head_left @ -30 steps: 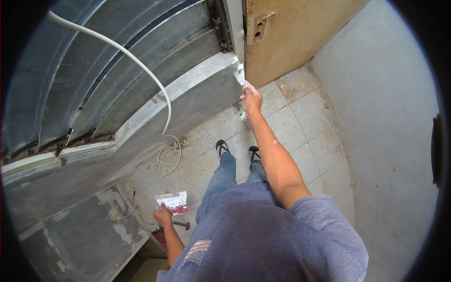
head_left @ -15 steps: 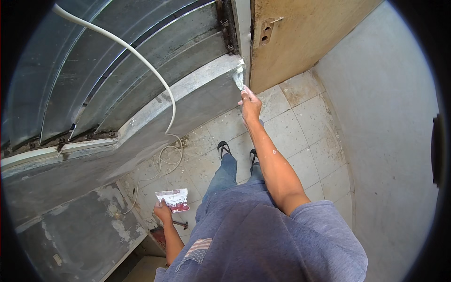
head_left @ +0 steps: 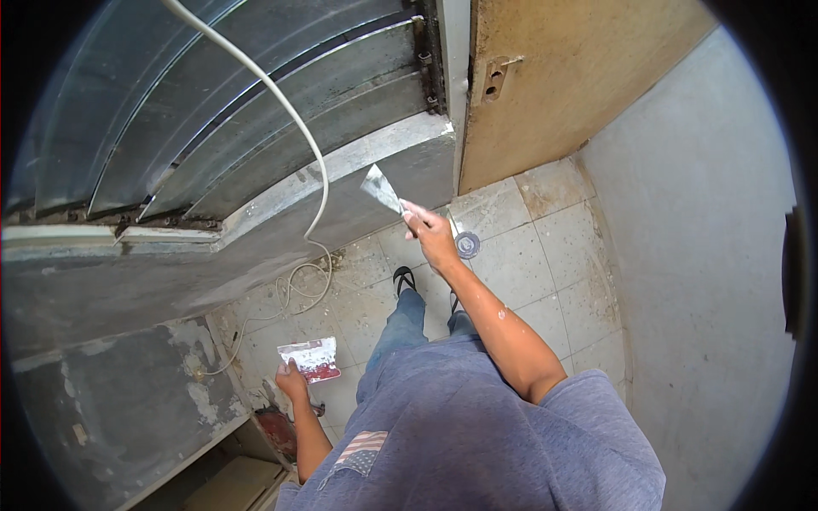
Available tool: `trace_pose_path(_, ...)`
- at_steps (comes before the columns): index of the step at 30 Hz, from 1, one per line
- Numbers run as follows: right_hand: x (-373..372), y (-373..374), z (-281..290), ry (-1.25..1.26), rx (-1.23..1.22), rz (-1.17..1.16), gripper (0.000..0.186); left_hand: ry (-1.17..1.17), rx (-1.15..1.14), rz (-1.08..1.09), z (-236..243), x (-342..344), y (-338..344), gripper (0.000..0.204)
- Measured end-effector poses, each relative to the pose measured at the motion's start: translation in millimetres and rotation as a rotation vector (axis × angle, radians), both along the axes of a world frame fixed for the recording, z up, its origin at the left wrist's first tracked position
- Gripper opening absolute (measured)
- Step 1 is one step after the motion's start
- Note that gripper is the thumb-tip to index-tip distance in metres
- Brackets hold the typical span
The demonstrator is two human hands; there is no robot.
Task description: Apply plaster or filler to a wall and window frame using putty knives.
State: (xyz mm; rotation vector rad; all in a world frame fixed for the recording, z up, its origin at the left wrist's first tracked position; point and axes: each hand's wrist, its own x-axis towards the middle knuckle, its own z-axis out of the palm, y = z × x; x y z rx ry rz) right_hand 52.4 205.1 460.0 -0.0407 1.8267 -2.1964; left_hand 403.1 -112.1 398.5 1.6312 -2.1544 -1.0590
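Note:
My right hand (head_left: 432, 236) is closed round the handle of a putty knife (head_left: 383, 187). White filler smears its flared metal blade, which points up and left, apart from the grey wall below the window sill (head_left: 349, 159). White specks dot my right fingers and forearm. Low on the left, my left hand (head_left: 293, 381) grips the edge of a flat red plate (head_left: 323, 372), its upper part thickly coated with white putty. At the sill's right end, a patch of white filler (head_left: 444, 126) lies beside the door frame.
Louvred window slats (head_left: 281, 111) fill the upper left, crossed by a hanging white cable (head_left: 285, 106) that coils on the tiled floor (head_left: 528, 264). A brown door (head_left: 554, 77) stands ahead, with a pale wall (head_left: 707, 255) at right. A round floor drain (head_left: 467, 245) lies near my feet. A grey counter (head_left: 111, 409) is at left.
My right hand has drawn the putty knife back from the sill's corner, toward me and to the left. The left hand with the plate has barely moved. The view has shifted slightly.

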Motion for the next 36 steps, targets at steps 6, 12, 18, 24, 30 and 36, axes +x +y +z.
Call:
trace_pose_path(6,48.4,43.6,-30.0,-0.355,-0.3,0.146,0.042,0.317,0.262,0.369,-19.7,44.3,36.0,0.038)
trace_pose_path(12,84.9,108.6,-75.8,-0.583,-0.388,0.084,0.046,0.598,0.618,0.557,-0.2,74.0,69.7,0.034)
trace_pose_path(18,109.7,138.4,-63.2,-0.63,-0.436,0.112,0.048,0.808,0.725,0.494,0.1,69.7,57.6,0.035)
trace_pose_path(24,154.9,131.5,-52.1,-0.569,-0.452,0.138,0.049,1.124,0.879,0.291,24.0,41.7,34.6,0.026)
trace_pose_path(30,217.6,150.9,-64.8,-0.497,-0.474,-0.042,0.052,1.273,0.97,0.293,54.7,54.1,37.1,0.025)
trace_pose_path(36,269.5,154.7,-52.4,-0.505,-0.449,-0.079,0.052,1.34,1.083,0.335,7.1,122.7,21.0,0.027)
